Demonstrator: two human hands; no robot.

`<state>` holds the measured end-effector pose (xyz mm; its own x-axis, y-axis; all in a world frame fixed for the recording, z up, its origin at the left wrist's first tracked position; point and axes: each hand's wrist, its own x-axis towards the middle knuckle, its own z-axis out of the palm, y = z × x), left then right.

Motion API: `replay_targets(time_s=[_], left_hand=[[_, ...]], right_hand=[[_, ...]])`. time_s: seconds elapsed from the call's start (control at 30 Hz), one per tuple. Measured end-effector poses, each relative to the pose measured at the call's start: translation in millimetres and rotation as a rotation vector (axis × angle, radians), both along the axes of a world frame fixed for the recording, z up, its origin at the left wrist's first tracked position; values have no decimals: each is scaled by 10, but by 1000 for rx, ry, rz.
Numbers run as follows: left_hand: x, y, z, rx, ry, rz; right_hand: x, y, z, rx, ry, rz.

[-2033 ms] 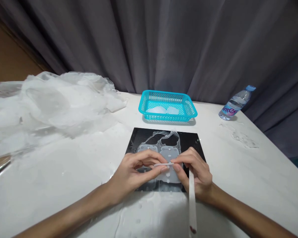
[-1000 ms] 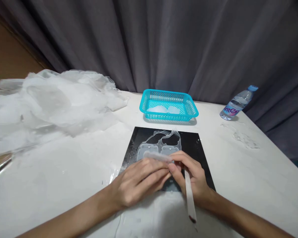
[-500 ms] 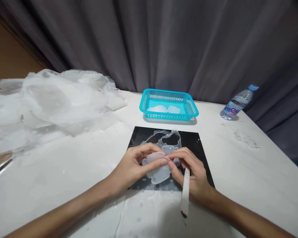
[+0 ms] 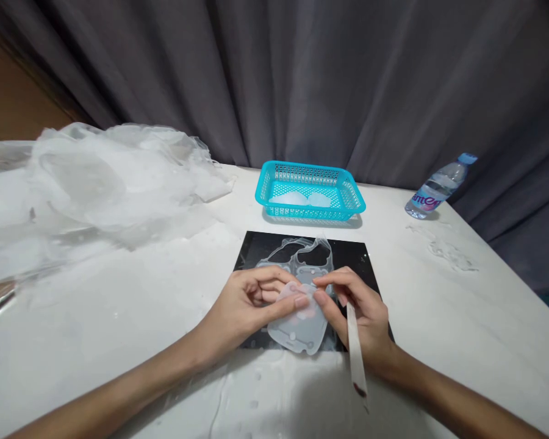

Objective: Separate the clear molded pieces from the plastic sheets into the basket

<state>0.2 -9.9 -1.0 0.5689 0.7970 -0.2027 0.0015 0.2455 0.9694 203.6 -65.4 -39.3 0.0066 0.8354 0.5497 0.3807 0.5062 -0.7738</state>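
A frosted, translucent rubbery piece [image 4: 297, 336] with a rounded outline and small holes is pinched between the thumb and fingers of my left hand [image 4: 251, 299]. My right hand [image 4: 359, 311] has its thumb and index fingertip at the piece's upper right edge. Tucked in its other fingers is a flat white stick-like tool [image 4: 355, 353], its dark, thin pointed end aimed down toward me. Beneath both hands lies a black board [image 4: 352, 259]. On it, a clear sheet [image 4: 311, 274] with cut-out openings is partly hidden by my fingers.
A turquoise basket [image 4: 311, 213] behind the board holds a few white translucent pieces [image 4: 290, 199]. A large heap of translucent sheets [image 4: 96, 177] covers the left side. At the right stand a water bottle [image 4: 434, 192] and clear scraps [image 4: 452, 255]. A grey curtain [image 4: 302, 79] hangs behind.
The translucent piece has swung flatter and lower, showing more of its face. My right hand has shifted slightly right, its fingers less bunched, and the tool has moved right with it.
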Motion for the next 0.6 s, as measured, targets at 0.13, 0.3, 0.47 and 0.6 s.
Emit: replay_targets(time_s=[0.13,0.3,0.47,0.6], left_hand=[[6,-7,6,-10,-9,-9],[-13,9,-12,37,-14,18],[-22,43,-65,72,7,43],[-25,47,-92,89,34,47]], right_hand=[[6,-1,-19,-6,10,16],[19,15,-28,-90,84,18],[38,59,-32,-212,242,-88],[58,95,-34,-202,196,-76]])
